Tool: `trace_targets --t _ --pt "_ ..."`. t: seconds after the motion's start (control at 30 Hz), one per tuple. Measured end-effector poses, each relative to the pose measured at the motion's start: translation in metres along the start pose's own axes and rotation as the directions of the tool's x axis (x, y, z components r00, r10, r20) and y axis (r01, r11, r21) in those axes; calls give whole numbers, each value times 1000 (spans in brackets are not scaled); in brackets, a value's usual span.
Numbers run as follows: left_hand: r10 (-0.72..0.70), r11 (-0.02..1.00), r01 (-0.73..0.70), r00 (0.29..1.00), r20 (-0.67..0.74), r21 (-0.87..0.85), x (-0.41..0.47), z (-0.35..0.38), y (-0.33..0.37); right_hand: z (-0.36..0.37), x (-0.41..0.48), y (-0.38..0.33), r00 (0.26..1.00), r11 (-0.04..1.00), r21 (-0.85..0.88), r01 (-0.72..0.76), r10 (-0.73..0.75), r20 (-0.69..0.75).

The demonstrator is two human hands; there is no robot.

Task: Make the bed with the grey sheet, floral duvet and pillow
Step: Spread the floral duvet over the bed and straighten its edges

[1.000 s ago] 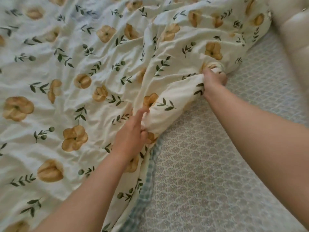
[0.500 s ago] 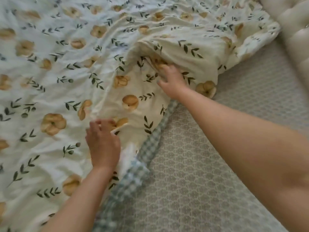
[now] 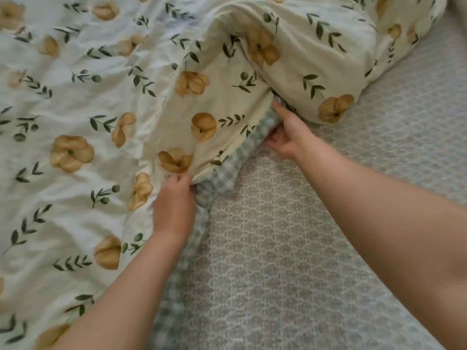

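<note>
Over grey sheet (image 3: 303,248), bunched floral duvet (image 3: 75,102)

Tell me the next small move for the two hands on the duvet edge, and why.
Probably draw the edge outward over the grey sheet. The left hand pinches the floral duvet at its edge, the right hand grips its checked underside, and between them the duvet lies rucked up in a fold, leaving the sheet bare.

Matt, creased cloth floral duvet (image 3: 75,97); woven-patterned matt grey sheet (image 3: 290,248).
</note>
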State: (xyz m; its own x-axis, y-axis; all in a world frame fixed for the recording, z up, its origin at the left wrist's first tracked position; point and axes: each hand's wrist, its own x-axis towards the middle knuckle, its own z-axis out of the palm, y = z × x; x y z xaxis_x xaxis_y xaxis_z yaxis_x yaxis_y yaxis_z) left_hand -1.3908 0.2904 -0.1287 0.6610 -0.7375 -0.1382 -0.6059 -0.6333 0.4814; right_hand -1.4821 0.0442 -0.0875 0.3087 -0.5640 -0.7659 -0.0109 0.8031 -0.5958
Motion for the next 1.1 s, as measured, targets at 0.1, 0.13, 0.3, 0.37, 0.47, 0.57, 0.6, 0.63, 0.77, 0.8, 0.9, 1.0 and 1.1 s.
trace_targets --t 0.1,0.13,0.3,0.37,0.47,0.57,0.6,0.63,0.77,0.8,0.9,1.0,1.1 --pt "-51 994 53 998 25 -98 -1 -13 -5 15 -9 -9 1000 996 83 12 -11 -22" --pt "-45 992 50 998 45 -117 -2 -17 -5 18 -12 -12 999 996 90 17 -14 -29" --pt "11 935 81 967 255 -346 -32 -40 17 21 -32 -21 998 997 58 -57 58 -11" --pt "36 847 130 954 299 -516 -49 -51 31 19 -40 -17 993 990 -71 -118 117 -25" --pt "147 792 121 914 379 -598 -68 -62 46 14 -52 -7 985 974 -148 -172 168 -41" --pt "245 882 28 827 507 -471 -79 -56 53 1 -64 -2 995 986 -134 -97 92 -45" --pt "254 915 -25 810 528 -402 -78 -52 56 -5 -67 -3 997 991 -105 -80 77 -29" --pt "268 938 -89 797 541 -334 -80 -49 59 -14 -74 -1 997 996 -63 -71 70 -20" --pt "324 931 -363 753 573 -49 -89 -34 78 -54 -95 5 983 972 -235 24 -66 -174" --pt "332 901 -432 749 573 44 -95 -29 85 -67 -99 8 952 902 -424 79 -195 -237" --pt "335 816 -548 709 620 185 -123 -7 118 -122 -118 14 816 629 -766 131 -508 -278" --pt "402 741 -644 652 643 189 -155 18 157 -193 -145 16 715 643 -765 19 -544 -439" --pt "485 673 -729 564 669 126 -196 39 201 -284 -177 14 590 748 -646 -150 -457 -666"
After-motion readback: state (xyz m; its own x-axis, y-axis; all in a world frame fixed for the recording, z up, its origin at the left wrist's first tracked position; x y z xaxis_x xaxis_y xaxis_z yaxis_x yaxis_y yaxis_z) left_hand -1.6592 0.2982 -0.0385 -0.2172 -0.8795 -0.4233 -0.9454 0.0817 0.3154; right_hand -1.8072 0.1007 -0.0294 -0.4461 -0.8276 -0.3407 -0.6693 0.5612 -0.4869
